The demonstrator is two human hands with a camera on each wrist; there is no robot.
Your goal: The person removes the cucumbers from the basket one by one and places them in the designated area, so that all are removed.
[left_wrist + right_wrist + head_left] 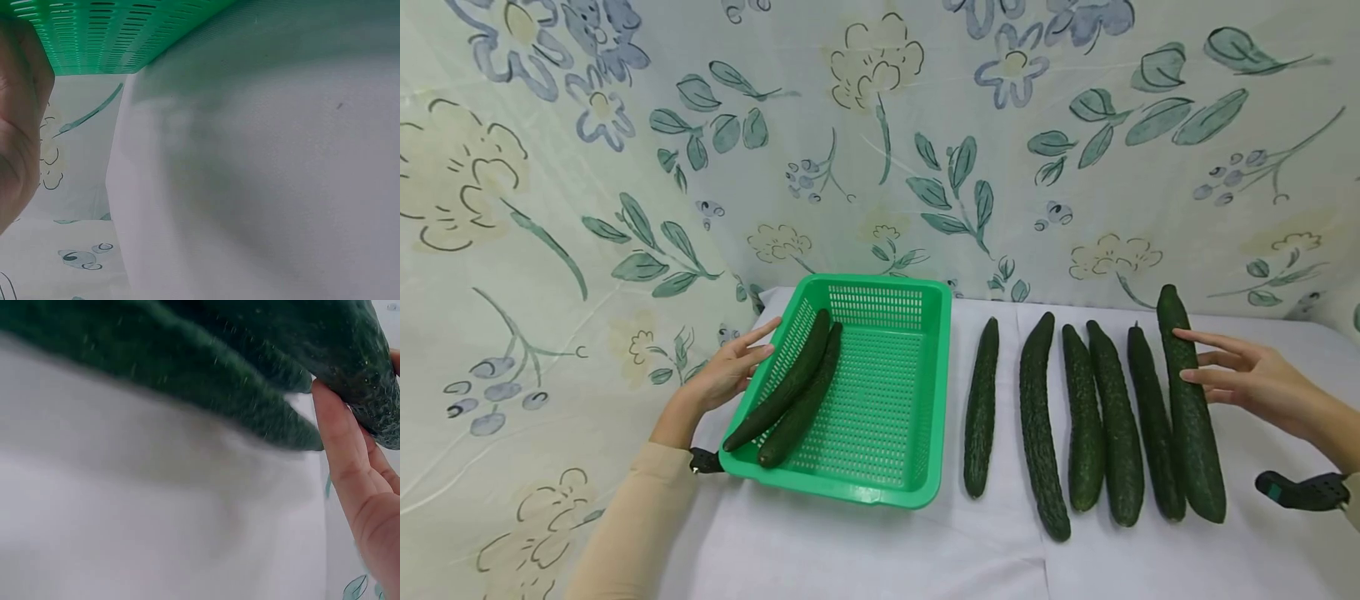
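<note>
A dark green cucumber (1197, 442) at the far right end of a row is held by my right hand (1247, 367) near its upper half. In the right wrist view, its fingers (340, 434) lie along that cucumber's side, with another fingertip at the far side. My left hand (730, 371) touches the outer left side of a green plastic basket (931, 400), fingers fairly straight. Two cucumbers (801, 383) lie along the left inside of the basket. The left wrist view shows only part of the left hand (19, 119) beside the slotted basket wall; its fingertips are hidden.
Between basket and right hand, several more cucumbers lie roughly parallel on the white tablecloth (865, 550), starting with a slim cucumber (981, 408) beside the basket and a longer curved cucumber (1041, 425). A floral curtain (880, 200) hangs behind the table and along the left.
</note>
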